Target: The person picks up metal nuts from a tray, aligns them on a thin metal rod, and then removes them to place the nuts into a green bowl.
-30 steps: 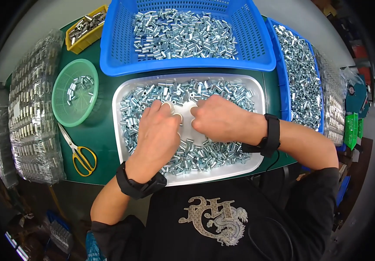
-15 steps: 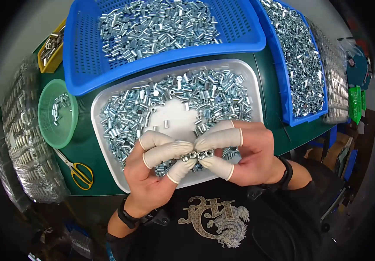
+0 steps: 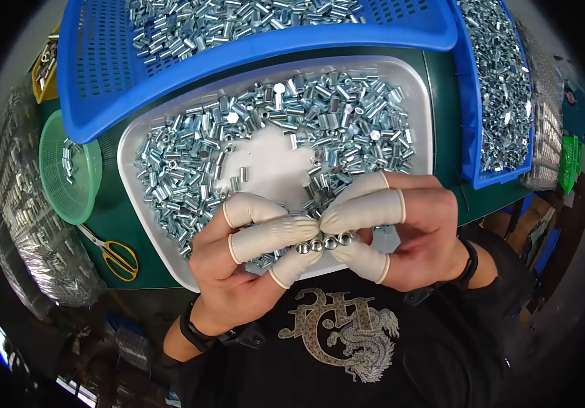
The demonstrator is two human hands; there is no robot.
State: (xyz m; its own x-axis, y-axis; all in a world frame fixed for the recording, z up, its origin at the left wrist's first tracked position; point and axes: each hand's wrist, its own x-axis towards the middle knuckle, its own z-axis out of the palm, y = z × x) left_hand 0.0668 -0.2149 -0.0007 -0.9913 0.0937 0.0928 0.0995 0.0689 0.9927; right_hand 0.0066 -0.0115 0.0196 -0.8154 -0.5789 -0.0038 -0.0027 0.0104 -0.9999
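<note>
Tubes (image 3: 330, 243), four in a row, sit between the fingers (image 3: 265, 239), with one shiny round end of each turned toward the head. Held that way, all four ends can be seen at once. The left hand (image 3: 219, 262) pinches the row from 9 o'clock and the right hand (image 3: 423, 234) pinches it from 3 o'clock, thumbs below, other fingertips above. The hands meet in the middle, maybe to keep the row straight. White caps (image 3: 367, 262) cover these fingers, perhaps for better grip.

Just past the fingers, toward 12 o'clock, loose tubes (image 3: 177, 149) lie in a white tray (image 3: 272, 160); its sides stop them rolling away. At 11 o'clock, a blue basket (image 3: 258, 54) holds many more, close enough to reach. A full blue bin (image 3: 503, 178) is between 1 and 2 o'clock. Near 10 o'clock, a green basket (image 3: 82, 197) keeps a few bits apart. Scissors (image 3: 107, 250) lie on the bench (image 3: 112, 177) at 9 o'clock, out of the way.
</note>
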